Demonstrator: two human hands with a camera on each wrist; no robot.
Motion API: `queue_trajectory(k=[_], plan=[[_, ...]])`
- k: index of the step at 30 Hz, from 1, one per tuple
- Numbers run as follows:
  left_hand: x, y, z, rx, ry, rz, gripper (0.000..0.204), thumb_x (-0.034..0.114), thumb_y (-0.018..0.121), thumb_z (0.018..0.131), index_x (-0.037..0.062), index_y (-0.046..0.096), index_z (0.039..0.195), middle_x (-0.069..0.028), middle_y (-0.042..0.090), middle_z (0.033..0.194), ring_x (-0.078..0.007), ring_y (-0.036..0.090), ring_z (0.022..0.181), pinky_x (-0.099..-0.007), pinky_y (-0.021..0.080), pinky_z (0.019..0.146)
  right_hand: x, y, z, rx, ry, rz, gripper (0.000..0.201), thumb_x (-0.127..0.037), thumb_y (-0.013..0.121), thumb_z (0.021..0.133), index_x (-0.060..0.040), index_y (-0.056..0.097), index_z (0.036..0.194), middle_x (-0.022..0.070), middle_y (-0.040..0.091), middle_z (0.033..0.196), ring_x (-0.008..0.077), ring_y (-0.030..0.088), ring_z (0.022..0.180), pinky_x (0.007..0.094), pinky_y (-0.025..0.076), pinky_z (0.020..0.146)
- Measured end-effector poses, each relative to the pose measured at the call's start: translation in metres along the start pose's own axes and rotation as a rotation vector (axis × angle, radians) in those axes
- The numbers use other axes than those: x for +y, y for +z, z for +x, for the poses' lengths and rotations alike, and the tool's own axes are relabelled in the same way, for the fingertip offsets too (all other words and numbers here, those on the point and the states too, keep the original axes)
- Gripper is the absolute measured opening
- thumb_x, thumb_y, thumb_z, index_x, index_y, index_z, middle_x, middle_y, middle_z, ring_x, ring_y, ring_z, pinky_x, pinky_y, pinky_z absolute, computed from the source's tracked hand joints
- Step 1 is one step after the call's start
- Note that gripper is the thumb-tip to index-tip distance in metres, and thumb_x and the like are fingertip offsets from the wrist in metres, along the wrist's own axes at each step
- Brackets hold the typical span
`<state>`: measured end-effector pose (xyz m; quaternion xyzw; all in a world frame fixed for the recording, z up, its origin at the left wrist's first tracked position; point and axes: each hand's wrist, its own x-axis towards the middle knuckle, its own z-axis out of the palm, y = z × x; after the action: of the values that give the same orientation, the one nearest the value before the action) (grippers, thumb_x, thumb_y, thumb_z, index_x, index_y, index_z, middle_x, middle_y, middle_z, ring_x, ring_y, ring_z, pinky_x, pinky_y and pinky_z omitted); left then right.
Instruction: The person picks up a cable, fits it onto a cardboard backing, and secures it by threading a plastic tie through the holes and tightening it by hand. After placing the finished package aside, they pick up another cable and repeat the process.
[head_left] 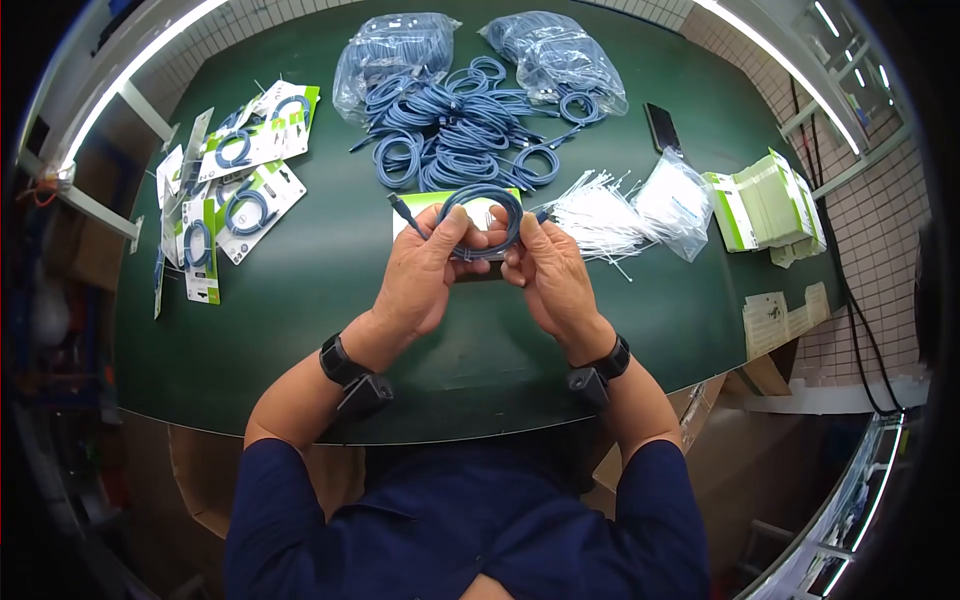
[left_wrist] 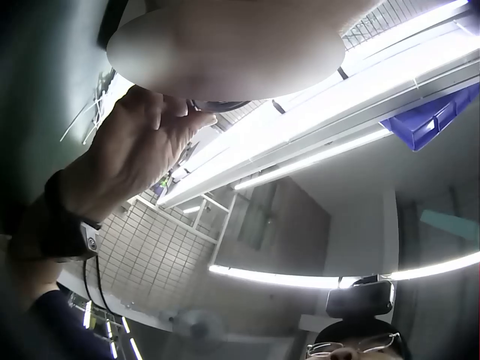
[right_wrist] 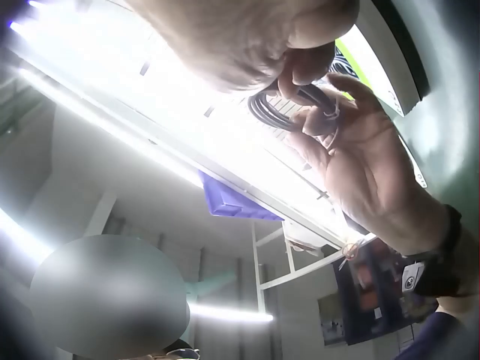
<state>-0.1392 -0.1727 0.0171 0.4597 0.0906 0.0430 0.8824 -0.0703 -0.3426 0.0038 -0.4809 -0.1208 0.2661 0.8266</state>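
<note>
A coiled blue cable (head_left: 478,190) is held up between both hands over the near middle of the table. My left hand (head_left: 408,272) pinches the left side of the loop between thumb and fingers, and a dark plug (head_left: 400,208) sticks out beside the thumb. On the other side, my right hand (head_left: 562,285) grips the loop's right edge, with another cable end by its thumb. The right wrist view shows the stacked turns of the coil (right_wrist: 271,112) at the left hand's fingertips. Behind the hands lies a green and white card pack (head_left: 403,214), partly hidden.
Loose blue cables (head_left: 455,130) pile up beyond the hands, before two filled plastic bags (head_left: 395,55). White zip ties (head_left: 600,215) and a clear bag (head_left: 675,205) lie right, near a phone (head_left: 661,127) and stacked cards (head_left: 765,205). Carded cables (head_left: 247,210) lie left.
</note>
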Motion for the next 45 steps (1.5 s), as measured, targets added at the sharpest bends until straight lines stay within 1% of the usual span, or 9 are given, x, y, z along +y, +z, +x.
queue_trajectory(k=[9,13,21,25,29,32,37,41,45], plan=[[0.002,-0.01,0.009,0.042,-0.062,-0.045,0.048,0.046,0.05,0.113,0.0012,0.063,0.123,-0.0002,0.056,0.078,-0.016,0.066,0.083,-0.0348,0.055,0.083,-0.005,0.007,-0.004,-0.108,-0.064,-0.038,0.047,-0.038,0.047,0.115,0.0009,0.063,0.137,0.0021,0.063,0.086,0.0064,0.046,0.054,0.0221,0.039,0.049],[-0.007,-0.023,0.014,-0.067,-0.079,-0.049,0.049,0.045,0.047,0.114,0.0001,0.063,0.124,0.0007,0.05,0.071,-0.0156,0.063,0.076,-0.0353,0.056,0.082,0.003,0.002,-0.001,-0.127,-0.036,-0.115,0.046,-0.036,0.045,0.116,-0.0007,0.06,0.142,0.0012,0.06,0.084,0.005,0.044,0.053,0.022,0.038,0.047],[-0.009,-0.012,0.015,0.055,-0.023,0.122,0.048,0.039,0.043,0.115,-0.0033,0.062,0.128,0.0009,0.05,0.066,-0.0121,0.057,0.06,-0.0311,0.058,0.07,0.017,0.006,-0.005,-0.037,-0.232,-0.513,0.047,-0.035,0.042,0.117,0.0001,0.06,0.142,-0.0015,0.054,0.082,0.003,0.043,0.056,0.0213,0.037,0.048],[-0.001,-0.026,0.021,-0.008,0.086,0.285,0.05,0.039,0.044,0.115,-0.0041,0.061,0.133,-0.0004,0.053,0.066,-0.0123,0.057,0.06,-0.031,0.057,0.069,0.026,0.009,-0.005,-0.052,-0.479,-0.711,0.046,-0.035,0.043,0.117,0.0007,0.061,0.138,-0.0027,0.054,0.079,0.0029,0.043,0.056,0.0208,0.035,0.048],[0.006,-0.033,0.023,-0.127,-0.007,0.336,0.049,0.038,0.044,0.115,-0.0047,0.06,0.135,-0.0015,0.057,0.068,-0.0116,0.058,0.058,-0.0298,0.056,0.065,0.022,-0.011,0.008,-0.196,-0.393,-0.714,0.043,-0.034,0.047,0.116,0.0016,0.065,0.131,-0.0031,0.056,0.079,0.0034,0.044,0.056,0.0213,0.035,0.048],[0.017,-0.027,0.02,-0.21,-0.053,0.434,0.051,0.038,0.044,0.115,-0.005,0.059,0.138,-0.0018,0.057,0.07,-0.0109,0.059,0.06,-0.03,0.055,0.065,-0.002,-0.012,0.011,-0.243,0.106,-0.408,0.04,-0.033,0.05,0.115,0.0021,0.068,0.123,-0.0032,0.057,0.078,0.004,0.044,0.056,0.0219,0.035,0.048],[0.014,-0.033,0.023,-0.259,-0.093,0.448,0.052,0.038,0.044,0.115,-0.0056,0.057,0.14,-0.0027,0.06,0.073,-0.0108,0.061,0.062,-0.0303,0.056,0.065,-0.006,-0.017,0.013,-0.285,0.187,-0.41,0.039,-0.032,0.052,0.114,0.0026,0.069,0.117,-0.003,0.057,0.08,0.0043,0.045,0.055,0.0223,0.035,0.048],[0.013,-0.025,0.021,-0.186,-0.14,0.399,0.042,0.025,0.057,0.109,-0.0047,0.058,0.139,-0.0031,0.062,0.077,-0.0101,0.063,0.066,-0.0286,0.055,0.063,-0.004,-0.014,0.011,-0.297,0.174,-0.502,0.038,-0.033,0.05,0.115,-0.0001,0.067,0.106,-0.0026,0.056,0.081,0.0041,0.045,0.055,0.0218,0.035,0.049],[0.015,-0.02,0.015,-0.147,-0.047,0.695,0.041,0.009,0.066,0.096,-0.0035,0.061,0.134,-0.0039,0.067,0.083,-0.0088,0.065,0.07,-0.0257,0.054,0.063,-0.003,-0.012,0.007,-0.398,0.133,-0.599,0.04,-0.036,0.048,0.115,-0.0036,0.062,0.096,-0.0014,0.056,0.081,0.0058,0.047,0.057,0.0228,0.038,0.052]])
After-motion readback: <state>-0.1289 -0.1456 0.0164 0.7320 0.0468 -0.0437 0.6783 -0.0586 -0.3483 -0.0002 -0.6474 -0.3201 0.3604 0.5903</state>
